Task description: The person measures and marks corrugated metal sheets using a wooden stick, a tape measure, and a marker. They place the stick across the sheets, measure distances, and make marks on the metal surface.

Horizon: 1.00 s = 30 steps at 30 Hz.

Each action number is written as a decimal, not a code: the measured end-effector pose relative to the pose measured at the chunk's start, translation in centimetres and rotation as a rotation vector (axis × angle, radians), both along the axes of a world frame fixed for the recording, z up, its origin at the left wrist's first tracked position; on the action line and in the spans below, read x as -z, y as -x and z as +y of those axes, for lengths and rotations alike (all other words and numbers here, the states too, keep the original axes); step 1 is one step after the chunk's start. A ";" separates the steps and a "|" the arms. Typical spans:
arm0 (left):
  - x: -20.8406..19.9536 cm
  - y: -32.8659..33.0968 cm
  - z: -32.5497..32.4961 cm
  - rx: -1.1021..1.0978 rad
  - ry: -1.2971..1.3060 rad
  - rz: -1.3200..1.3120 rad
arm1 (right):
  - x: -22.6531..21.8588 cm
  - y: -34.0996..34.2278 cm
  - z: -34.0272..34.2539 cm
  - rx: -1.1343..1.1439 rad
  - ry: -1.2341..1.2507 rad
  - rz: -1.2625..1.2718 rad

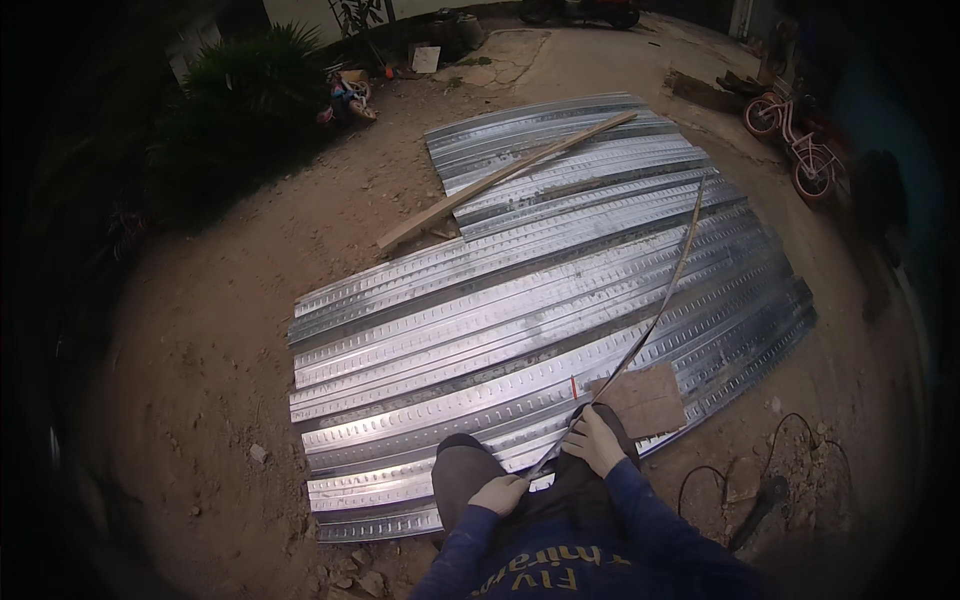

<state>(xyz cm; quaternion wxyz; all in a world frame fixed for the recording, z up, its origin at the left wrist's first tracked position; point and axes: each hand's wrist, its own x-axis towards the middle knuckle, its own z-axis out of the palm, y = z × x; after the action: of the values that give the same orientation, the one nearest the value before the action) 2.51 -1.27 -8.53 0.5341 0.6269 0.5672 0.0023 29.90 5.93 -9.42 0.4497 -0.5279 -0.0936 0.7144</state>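
Note:
Ribbed, shiny metal decking sheets (470, 310) lie side by side on the ground before my knees. A measuring tape (660, 312) runs as a long thin strip from my lap up over the sheets toward their far right edge. My right hand (597, 440) is closed round the tape by my right knee. Lower and to the left, my left hand (500, 494) is closed at the tape's near end; its fingertips are partly hidden. A brown square board (645, 400) lies on the sheets beside my right hand. Just left of it is a thin red stick-like marker (575, 388).
A long wooden plank (510, 180) lies slanted across the far sheets. At the right, a black cord (700, 470) loops near a dark power tool (760, 512). A pink bicycle (795, 145) stands far right; a bush (240, 90) grows far left.

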 end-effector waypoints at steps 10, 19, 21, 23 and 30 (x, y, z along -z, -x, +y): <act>-11.2 3.5 -7.2 -0.330 -0.187 0.290 | -0.2 -5.1 4.0 0.344 -0.279 0.200; -12.9 2.8 -10.1 -0.399 -0.169 0.357 | -3.2 5.4 -3.3 0.039 -0.199 -0.101; -12.0 2.6 -9.6 -0.406 -0.173 0.328 | -3.5 7.8 -5.8 0.061 -0.093 0.159; -12.0 2.2 -9.6 -0.406 -0.159 0.343 | -1.7 6.3 -5.8 0.086 -0.111 0.265; -11.6 2.5 -10.7 -0.373 -0.152 0.389 | -1.5 0.5 -3.1 0.213 -0.159 -0.033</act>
<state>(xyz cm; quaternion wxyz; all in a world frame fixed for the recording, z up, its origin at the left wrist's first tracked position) -0.01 -11.99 3.09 0.3571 0.5384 0.7629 0.0228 29.38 2.84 -7.90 0.5618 -0.5093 -0.1008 0.6441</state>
